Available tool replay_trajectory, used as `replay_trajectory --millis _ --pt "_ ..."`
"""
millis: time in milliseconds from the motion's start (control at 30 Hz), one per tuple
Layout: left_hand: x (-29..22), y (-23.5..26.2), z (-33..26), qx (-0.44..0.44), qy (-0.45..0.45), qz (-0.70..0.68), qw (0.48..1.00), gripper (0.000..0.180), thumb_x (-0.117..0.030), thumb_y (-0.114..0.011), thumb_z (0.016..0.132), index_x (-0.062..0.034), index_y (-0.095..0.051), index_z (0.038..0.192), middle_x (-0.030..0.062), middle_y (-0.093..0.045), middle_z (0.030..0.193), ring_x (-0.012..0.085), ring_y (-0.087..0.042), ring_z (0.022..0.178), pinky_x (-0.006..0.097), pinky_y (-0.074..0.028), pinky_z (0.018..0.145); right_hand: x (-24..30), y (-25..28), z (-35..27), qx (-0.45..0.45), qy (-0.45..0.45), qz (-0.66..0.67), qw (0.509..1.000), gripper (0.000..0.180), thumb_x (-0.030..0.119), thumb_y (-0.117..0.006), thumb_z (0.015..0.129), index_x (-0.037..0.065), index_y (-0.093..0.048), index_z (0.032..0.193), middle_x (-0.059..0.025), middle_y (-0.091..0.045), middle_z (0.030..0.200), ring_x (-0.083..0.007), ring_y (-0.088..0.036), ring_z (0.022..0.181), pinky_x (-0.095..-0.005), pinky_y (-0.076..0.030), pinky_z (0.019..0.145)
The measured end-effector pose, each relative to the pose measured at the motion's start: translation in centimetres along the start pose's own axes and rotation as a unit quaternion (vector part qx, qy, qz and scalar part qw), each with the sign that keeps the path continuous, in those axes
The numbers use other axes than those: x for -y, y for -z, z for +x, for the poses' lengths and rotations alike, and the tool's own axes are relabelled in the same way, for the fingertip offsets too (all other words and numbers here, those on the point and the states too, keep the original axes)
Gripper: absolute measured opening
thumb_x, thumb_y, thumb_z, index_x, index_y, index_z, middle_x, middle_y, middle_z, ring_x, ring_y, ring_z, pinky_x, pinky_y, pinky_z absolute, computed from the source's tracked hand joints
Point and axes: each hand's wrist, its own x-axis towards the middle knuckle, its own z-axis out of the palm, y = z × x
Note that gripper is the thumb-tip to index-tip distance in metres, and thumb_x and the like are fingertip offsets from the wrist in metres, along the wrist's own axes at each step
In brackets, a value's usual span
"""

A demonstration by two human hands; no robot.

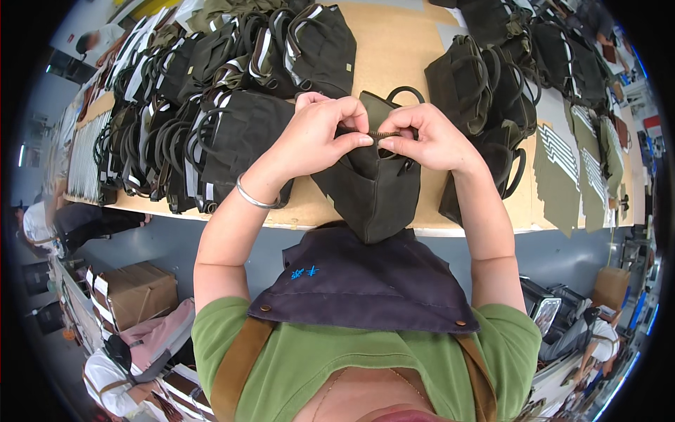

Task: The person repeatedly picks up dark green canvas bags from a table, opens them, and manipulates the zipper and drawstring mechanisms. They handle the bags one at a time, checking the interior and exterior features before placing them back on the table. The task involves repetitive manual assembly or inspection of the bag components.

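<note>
A dark handbag (376, 200) stands at the table's front edge, close to my body, its top facing up between my hands. The bag's brass-coloured zipper (383, 133) runs from one hand to the other. My left hand (320, 133) pinches the zipper edge between thumb and fingertips. On the other side, my right hand (430, 141) is closed in the same kind of pinch, a short way off. Behind the fingers rise an olive inner panel (376, 105) and a dark loop handle (406, 91). Whether a zipper slider is under either thumb is hidden.
Piles of dark bags (246, 133) crowd the left of the tan table (387, 35). More dark bags (457, 77) lie at the right, beside flat olive fabric pieces (555, 176) with white strips. A cardboard box (133, 295) stands behind at left. Several people work nearby.
</note>
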Motion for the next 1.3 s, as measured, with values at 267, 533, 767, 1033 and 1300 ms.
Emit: replay_trajectory --millis 267,533,767,1033,1300 --pt "0.1 -0.2 -0.5 -0.022 -0.005 -0.030 0.999 0.016 -0.014 -0.075 0.079 -0.0111 -0.065 0.091 -0.0051 -0.062 0.080 0.0090 -0.055 0.081 0.031 -0.026 0.095 -0.7 -0.4 0.0 0.001 -0.021 0.027 0.999 0.008 0.010 -0.069 0.084 0.002 -0.069 0.085 0.0051 -0.052 0.060 -0.0017 -0.040 0.053 -0.0233 -0.032 0.048" --pt "0.2 -0.4 -0.2 -0.034 -0.055 -0.007 0.998 0.008 -0.013 -0.071 0.084 -0.0126 -0.063 0.083 -0.0033 -0.059 0.079 0.0126 -0.056 0.077 0.034 -0.027 0.090 -1.1 -0.4 -0.1 0.001 -0.018 0.049 0.999 0.009 0.011 -0.069 0.084 0.002 -0.069 0.086 0.0051 -0.054 0.061 -0.0018 -0.041 0.053 -0.0226 -0.034 0.048" --pt "0.0 -0.4 0.2 0.015 -0.033 0.012 0.999 0.008 -0.009 -0.068 0.085 -0.0118 -0.063 0.090 -0.0041 -0.060 0.082 0.0118 -0.054 0.081 0.032 -0.026 0.093 0.0 0.2 -0.1 0.016 -0.021 -0.039 0.999 0.010 0.011 -0.070 0.081 0.003 -0.070 0.088 0.0007 -0.054 0.059 -0.0043 -0.041 0.051 -0.0247 -0.034 0.048" --pt "-0.1 -0.3 -1.0 -0.021 -0.016 0.009 1.000 0.014 -0.011 -0.068 0.085 -0.0121 -0.070 0.099 -0.0006 -0.063 0.077 0.0133 -0.056 0.080 0.034 -0.027 0.094 0.7 -2.2 -1.7 -0.245 0.155 -0.176 0.941 0.017 0.017 -0.076 0.074 0.009 -0.067 0.086 -0.0022 -0.061 0.075 -0.0212 -0.058 0.071 -0.0310 -0.042 0.062" --pt "0.0 -0.1 -1.2 -0.021 0.002 -0.006 1.000 0.014 -0.016 -0.071 0.083 -0.0121 -0.070 0.095 0.0006 -0.063 0.078 0.0156 -0.056 0.080 0.035 -0.027 0.094 -1.1 -4.3 -1.8 -0.144 0.092 -0.159 0.972 0.016 0.019 -0.078 0.074 0.009 -0.066 0.080 -0.0017 -0.067 0.077 -0.0202 -0.062 0.075 -0.0329 -0.039 0.083"
